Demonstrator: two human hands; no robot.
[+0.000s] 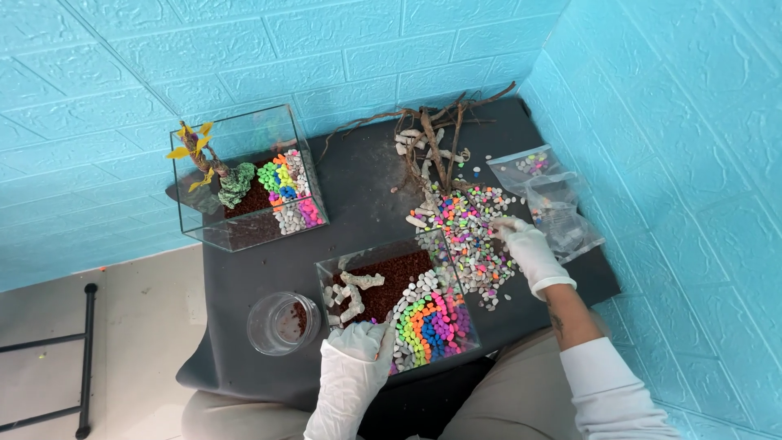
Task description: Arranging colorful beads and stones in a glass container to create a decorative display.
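Loose pebble pile [471,236] & driftwood [432,134] crowd the near glass tank [397,305], w/ rainbow gravel inside. Left hand [358,342] pinches something orange at the rim; right hand [521,240] picks at pebbles, grip unclear.

Around the dark table [358,195] you have two glass tanks [248,175] [399,305], one round glass jar [283,323], two clear plastic bags [525,165] [562,213], one driftwood branch [436,134] and one loose pebble heap [468,232].
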